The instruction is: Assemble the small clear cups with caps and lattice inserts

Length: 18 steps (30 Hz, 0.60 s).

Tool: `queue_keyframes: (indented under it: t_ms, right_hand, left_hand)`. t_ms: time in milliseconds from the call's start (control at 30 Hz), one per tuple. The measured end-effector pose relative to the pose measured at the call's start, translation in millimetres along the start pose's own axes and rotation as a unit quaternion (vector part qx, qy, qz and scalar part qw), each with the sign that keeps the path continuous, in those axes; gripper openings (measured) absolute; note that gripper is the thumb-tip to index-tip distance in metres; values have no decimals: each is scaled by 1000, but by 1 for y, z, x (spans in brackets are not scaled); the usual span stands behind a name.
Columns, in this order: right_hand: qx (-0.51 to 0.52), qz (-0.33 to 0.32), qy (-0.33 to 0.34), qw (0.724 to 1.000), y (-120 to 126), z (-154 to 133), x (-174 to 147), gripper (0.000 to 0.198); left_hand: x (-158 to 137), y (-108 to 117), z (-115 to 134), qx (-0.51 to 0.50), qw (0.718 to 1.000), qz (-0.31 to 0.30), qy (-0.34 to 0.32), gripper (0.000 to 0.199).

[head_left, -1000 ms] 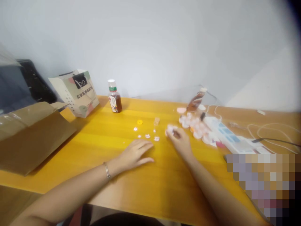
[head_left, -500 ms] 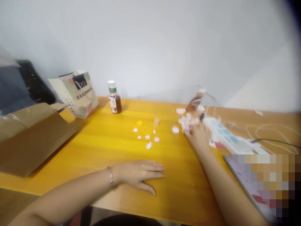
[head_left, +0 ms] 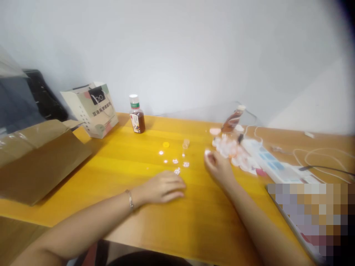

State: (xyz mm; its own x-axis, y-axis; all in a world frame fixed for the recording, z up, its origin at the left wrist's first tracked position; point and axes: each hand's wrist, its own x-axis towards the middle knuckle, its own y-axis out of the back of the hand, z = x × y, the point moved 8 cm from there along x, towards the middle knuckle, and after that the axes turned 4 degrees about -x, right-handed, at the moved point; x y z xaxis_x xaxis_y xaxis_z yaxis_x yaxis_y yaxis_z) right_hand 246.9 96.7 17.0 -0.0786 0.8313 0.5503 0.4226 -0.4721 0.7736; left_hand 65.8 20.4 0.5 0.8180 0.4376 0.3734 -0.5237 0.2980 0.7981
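My right hand is pinched, its thumb and index finger on a small white round piece to the left of a pile of pale pieces. Blur hides what exactly the piece is. My left hand rests palm down on the table with its fingers loosely stretched, holding nothing. Just beyond its fingers lie several patterned white cutouts, a few tiny white pieces, a yellow disc and a small clear object.
A bottle of dark liquid stands at the back, beside a paper bag. An open cardboard box fills the left. To the right are a tilted bottle, a white power strip, cables and a partly pixelated tablet-like device.
My right hand has moved left, from the pale pile to the white round piece, and its fingers have closed. My left hand has slid slightly forward, its fingers drawn closer together.
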Motion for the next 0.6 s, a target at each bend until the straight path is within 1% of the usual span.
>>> queue_keyframes:
  t_ms: [33, 67, 100, 133, 167, 200, 233, 300, 400, 500, 600]
  right_hand:
    - [39, -51, 19, 998, -12, -13, -5, 24]
    - [70, -97, 35, 992, -23, -26, -12, 25]
    - [94, -136, 53, 985, -32, -39, -19, 26]
    - [112, -172, 70, 976, -39, -52, -25, 27]
    - [125, -202, 86, 967, -45, -62, -31, 28]
    - [137, -225, 101, 959, -49, -72, -36, 28]
    - [148, -244, 116, 951, -52, -80, -41, 28]
    - [175, -269, 144, 936, -54, -92, -46, 29]
    - [200, -279, 153, 927, -54, -99, -48, 30]
    - [208, -291, 132, 924, -55, -97, -48, 29]
    - [221, -300, 115, 921, -57, -93, -47, 28]
  left_hand:
    - [-1, 14, -16, 23, 997, 53, 45, 25]
    - [-4, 30, -32, 46, 988, 113, 89, 24]
    - [-10, 45, -49, 69, 974, 170, 134, 23]
    - [-16, 57, -66, 91, 956, 212, 179, 24]
    - [-23, 66, -82, 113, 940, 237, 219, 26]
    - [-27, 70, -95, 134, 928, 240, 252, 28]
    - [-29, 72, -106, 148, 922, 230, 273, 30]
    - [-29, 70, -118, 154, 924, 207, 283, 31]
    - [-23, 62, -123, 155, 930, 180, 281, 26]
    - [-19, 58, -123, 160, 930, 168, 285, 22]
    - [-17, 59, -118, 163, 930, 164, 287, 21]
